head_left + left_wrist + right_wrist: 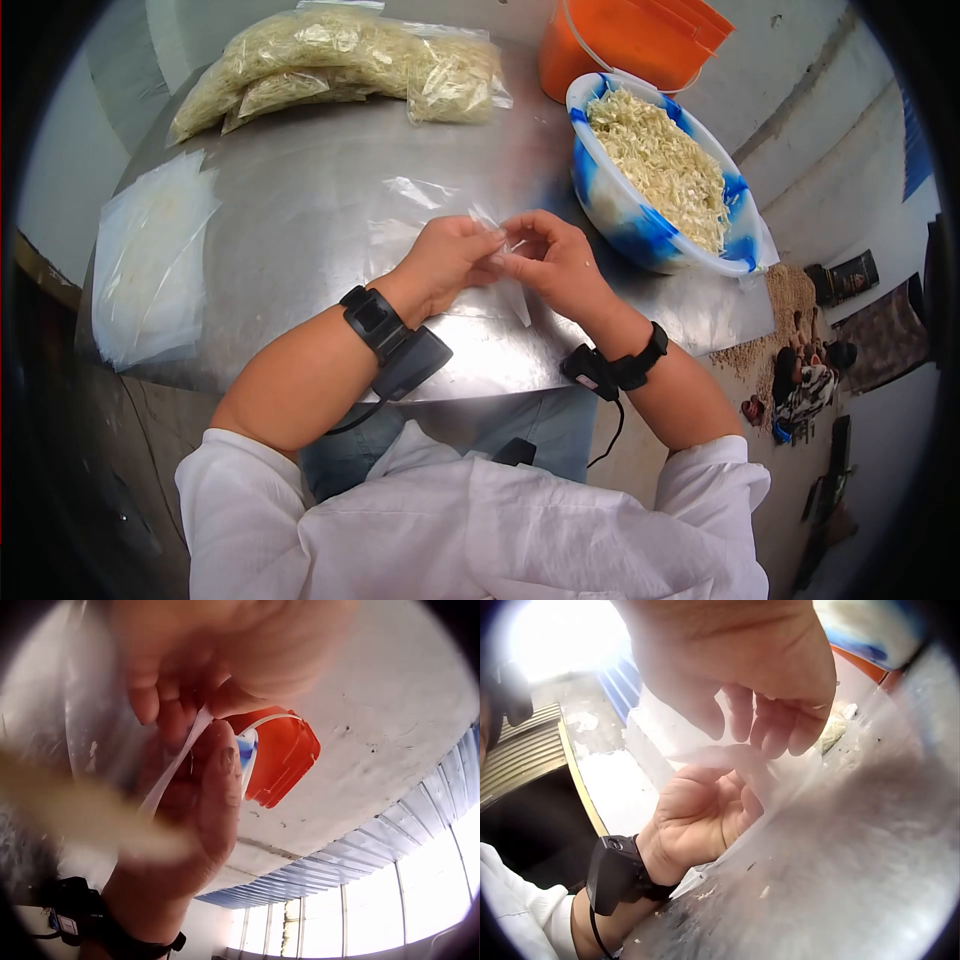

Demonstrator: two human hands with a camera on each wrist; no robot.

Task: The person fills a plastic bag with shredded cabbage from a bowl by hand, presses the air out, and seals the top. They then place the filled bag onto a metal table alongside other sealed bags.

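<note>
A clear plastic bag (405, 215) is held above the metal table, its edge between both hands. The left hand (450, 262) pinches it with thumb and fingers; in the left wrist view this hand (240, 652) grips a narrow fold of the plastic (178, 761). Close beside it, the right hand (555, 262) pinches the same edge with curled fingers, and the right wrist view shows that hand (742, 667) over the thin film (739, 759). The fingertips of the two hands nearly meet. Whether the bag's mouth is parted cannot be told.
A blue and white basin (640, 215) of shredded pale vegetable (660, 165) stands right, an orange bucket (625, 45) behind it. Filled bags (330, 60) lie at the back left of the metal table (290, 220). Flat empty bags (155, 260) are stacked at the left.
</note>
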